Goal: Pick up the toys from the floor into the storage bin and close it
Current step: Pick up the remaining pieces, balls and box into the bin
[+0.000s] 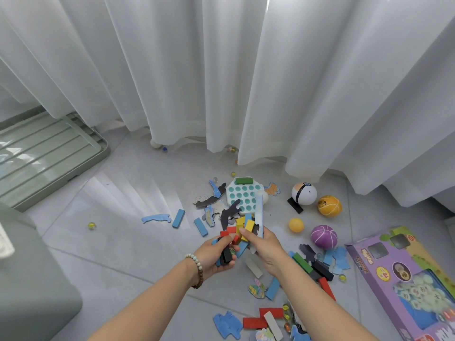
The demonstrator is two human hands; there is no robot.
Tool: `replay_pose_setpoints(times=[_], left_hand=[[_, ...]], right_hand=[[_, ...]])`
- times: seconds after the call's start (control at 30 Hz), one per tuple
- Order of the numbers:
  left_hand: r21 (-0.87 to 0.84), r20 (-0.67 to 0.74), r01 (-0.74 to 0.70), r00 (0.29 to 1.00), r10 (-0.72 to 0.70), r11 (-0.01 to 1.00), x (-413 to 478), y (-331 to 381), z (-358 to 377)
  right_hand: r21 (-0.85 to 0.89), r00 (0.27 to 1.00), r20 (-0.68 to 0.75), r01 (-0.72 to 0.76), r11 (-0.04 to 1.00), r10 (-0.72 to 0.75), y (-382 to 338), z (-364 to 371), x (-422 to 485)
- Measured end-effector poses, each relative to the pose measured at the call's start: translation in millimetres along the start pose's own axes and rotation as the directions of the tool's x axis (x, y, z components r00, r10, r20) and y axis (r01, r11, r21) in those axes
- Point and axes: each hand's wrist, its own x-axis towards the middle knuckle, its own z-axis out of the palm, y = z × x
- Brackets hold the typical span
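Two hands loaded with toy pieces, lower centre.
Storage bin (pixel 37 279) sat lower left; left hand (pixel 214 257) clutched dark blocks (pixel 227 255), right hand (pixel 266 251) pinched a yellow block (pixel 247 230). Cupping both loads together should prevent spills.

1. Open tile floor (pixel 128 247) runs from the left hand (pixel 218 254) to the grey bin (pixel 32 279), with one marble (pixel 91 225) on it.
2. Dead ahead it's crowded: blocks (pixel 249 227) and puzzle pieces (pixel 230 212) are heaped against the dotted board (pixel 242 195).
3. The right side is tight, with balls (pixel 323 236) and then the purple box (pixel 406 279).
4. Near the right hand (pixel 264 252), more blocks and marbles litter the floor.
5. The curtain (pixel 221 82) closes off the far side, and the lid (pixel 49 158) lies far left.
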Motion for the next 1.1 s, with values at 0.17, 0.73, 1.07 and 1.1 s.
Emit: replay_pose_setpoints(times=[0.17,0.73,1.07,1.1], left_hand=[[0.061,0.029,-0.116,0.993,0.114,0.991,-58.7,56.7,-12.3],[0.030,-0.407,-0.525,0.771,0.490,0.851,-392.3,94.5,-300.8],[-0.239,-0.681,-0.504,0.696,0.228,0.830,-442.0,-6.7,-449.1],[-0.255,-0.679,-0.507,0.700,0.221,0.823,-442.8,-7.0,-455.3]], right_hand=[[-0.074,0.993,0.026,0.119,0.990,-0.117,-65.7,22.8,-38.1],[-0.326,0.821,0.564,0.320,0.890,-0.089,-146.1,365.6,-260.3],[-0.592,0.719,0.657,0.307,0.745,0.226,1.5,532.6,-304.0],[-0.602,0.710,0.657,0.294,0.743,0.252,7.6,543.8,-306.9]])
